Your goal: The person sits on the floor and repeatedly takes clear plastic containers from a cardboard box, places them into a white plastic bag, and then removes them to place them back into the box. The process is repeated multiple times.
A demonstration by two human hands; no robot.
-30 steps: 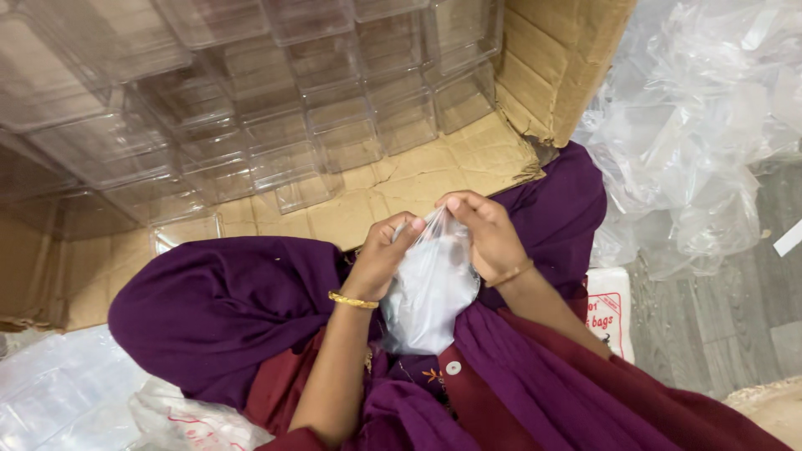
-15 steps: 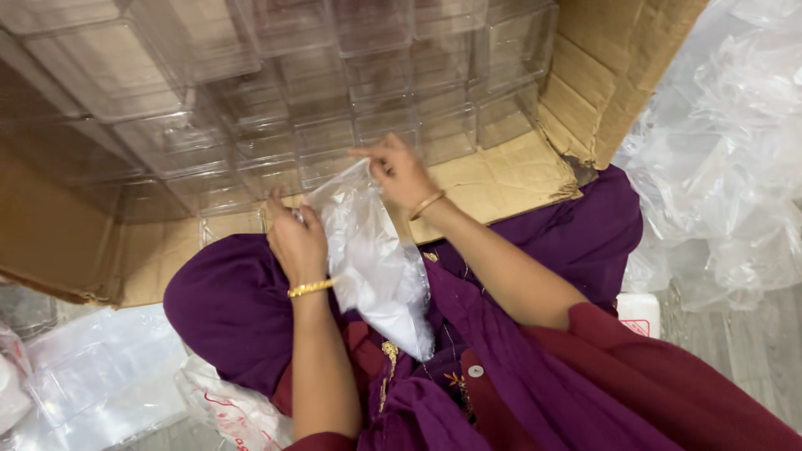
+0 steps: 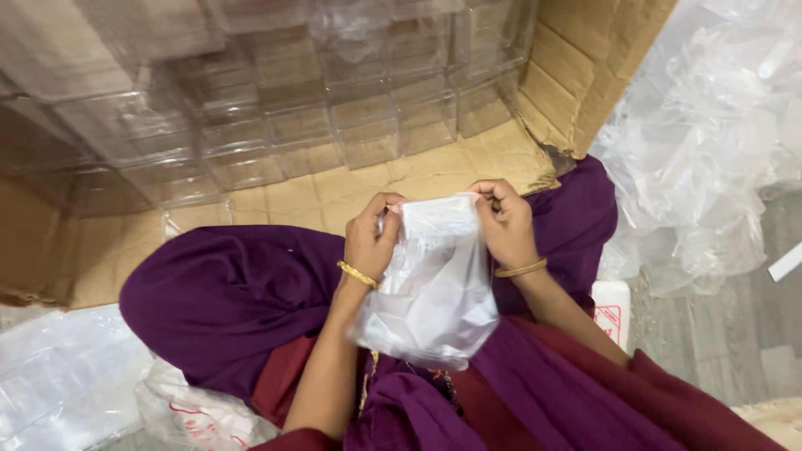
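Your left hand (image 3: 372,242) & right hand (image 3: 504,224) each pinch a top corner of the clear plastic bag (image 3: 434,284), held above your lap w/ sth bulky inside. Beyond: clear plastic boxes (image 3: 292,125) in a cardboard carton (image 3: 585,75).

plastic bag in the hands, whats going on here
A seated person holds a clear plastic bag by its top edge, left hand and right hand pinching it over their lap. Ahead sits an open cardboard box of clear plastic containers. A heap of loose plastic bags lies to the right.
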